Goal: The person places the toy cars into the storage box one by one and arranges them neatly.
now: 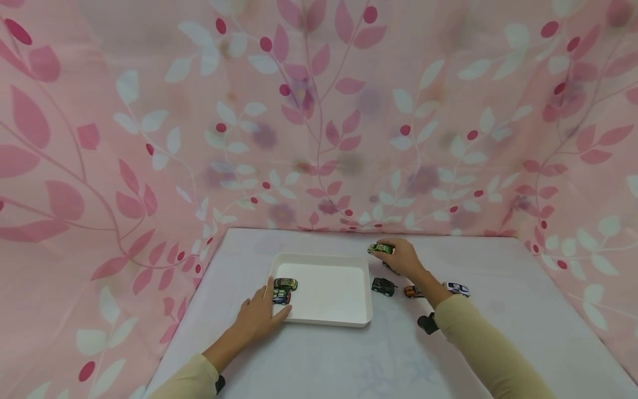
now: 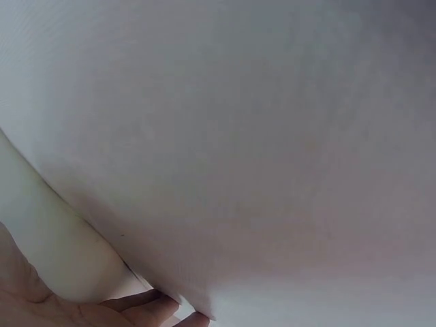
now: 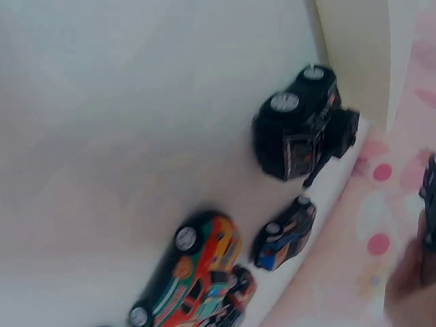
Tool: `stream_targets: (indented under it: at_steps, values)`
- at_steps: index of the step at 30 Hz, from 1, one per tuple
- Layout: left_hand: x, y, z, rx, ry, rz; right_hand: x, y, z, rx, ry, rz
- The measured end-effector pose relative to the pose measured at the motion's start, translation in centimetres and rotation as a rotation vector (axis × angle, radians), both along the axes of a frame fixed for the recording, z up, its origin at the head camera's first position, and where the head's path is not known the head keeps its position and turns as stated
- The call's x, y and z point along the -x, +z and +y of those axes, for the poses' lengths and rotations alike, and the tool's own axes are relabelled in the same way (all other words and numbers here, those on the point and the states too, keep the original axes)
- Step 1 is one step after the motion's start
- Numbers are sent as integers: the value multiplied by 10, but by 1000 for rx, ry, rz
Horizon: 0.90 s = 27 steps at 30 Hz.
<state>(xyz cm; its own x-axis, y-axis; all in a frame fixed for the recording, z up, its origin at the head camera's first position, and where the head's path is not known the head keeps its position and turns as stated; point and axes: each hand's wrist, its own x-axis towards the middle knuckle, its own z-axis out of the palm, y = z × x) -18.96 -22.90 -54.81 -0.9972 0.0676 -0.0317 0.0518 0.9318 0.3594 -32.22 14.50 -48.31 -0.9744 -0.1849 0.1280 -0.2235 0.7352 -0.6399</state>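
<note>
Green toy car pinched in the right hand, lifted off the table just right of the white tray; left hand, fingers flat, steadies the tray's near corner; judged mid-carry, next needs release inside beside the two cars.

The room is evenly and softly lit, with no hard glare anywhere. Only faint shadows sit under the white tray and the hands. The head view is sharp in the middle, but the pink curtain bows outward toward the edges, a wide-lens bend. The left wrist view is a pale, featureless blur. The right wrist view is smeared, its toy cars soft-edged.
</note>
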Motion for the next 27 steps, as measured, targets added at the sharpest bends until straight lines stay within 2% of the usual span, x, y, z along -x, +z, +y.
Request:
stream_targets:
  at_steps: [3,6,11,17,20,23,27]
  values:
    - [0,0,0,-2,0,5,3,-3,-12,17,0,43]
    - [-1,1,0,2,-3,5,3,-4,-25,30,10,41]
    - [-2,2,0,3,-3,31,-3,-5,-50,-20,42,9]
    - [-1,-6,4,9,-19,10,-12,-13,-69,-83,58,18]
    - [2,-7,7,3,-28,16,-13,-14,-76,-59,51,23]
    - [4,-6,5,6,-10,29,-10,-13,-86,-42,74,45]
    - [1,-6,0,23,6,18,-14,-14,-104,-41,123,20]
